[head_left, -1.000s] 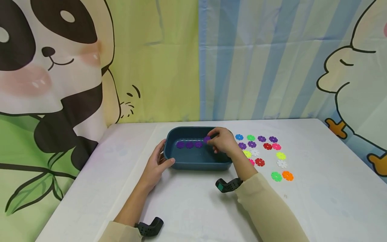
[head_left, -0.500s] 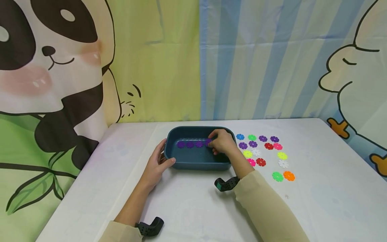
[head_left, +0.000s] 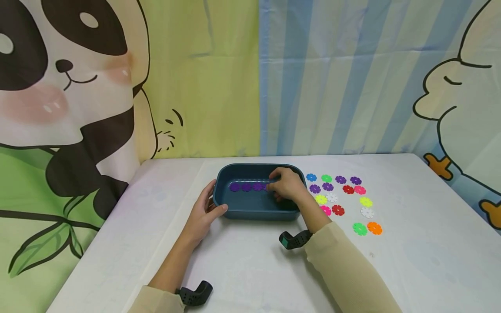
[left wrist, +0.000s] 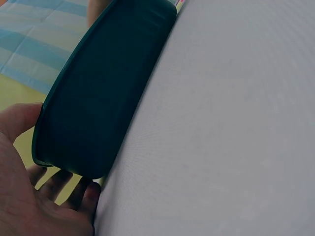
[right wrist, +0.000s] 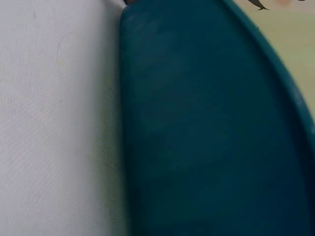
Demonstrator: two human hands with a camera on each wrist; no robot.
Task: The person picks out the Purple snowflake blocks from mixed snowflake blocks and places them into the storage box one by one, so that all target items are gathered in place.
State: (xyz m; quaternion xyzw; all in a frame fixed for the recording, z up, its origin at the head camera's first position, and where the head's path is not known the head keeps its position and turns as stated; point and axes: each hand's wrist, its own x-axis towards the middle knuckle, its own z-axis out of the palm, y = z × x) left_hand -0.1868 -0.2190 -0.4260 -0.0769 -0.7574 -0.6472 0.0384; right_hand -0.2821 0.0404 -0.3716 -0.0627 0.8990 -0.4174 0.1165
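Observation:
A dark teal plastic basin (head_left: 250, 214) stands on the white table. My left hand (head_left: 200, 217) holds its left end. In the left wrist view the thumb (left wrist: 22, 118) lies at the rim and the other fingers are bent along the end wall. Inside the basin, purple flower-shaped discs (head_left: 246, 187) form a row along the floor. My right hand (head_left: 288, 184) reaches in over the right side, its fingertips pinching a purple flower-shaped disc (head_left: 265, 187) at the row's right end, which they partly cover. Only the basin's outer wall (right wrist: 197, 123) fills the right wrist view.
Right of the basin lie several flower-shaped discs in loose rows: purple (head_left: 340, 179), red (head_left: 338, 210), white (head_left: 367, 212), yellow (head_left: 365, 201), green (head_left: 360, 229), orange (head_left: 374, 228) and others. A printed curtain (head_left: 219, 87) hangs behind the table (head_left: 422, 226).
My right hand has lowered the purple disc to the basin floor and shifted it left, close against the row. The left hand has kept its place on the basin.

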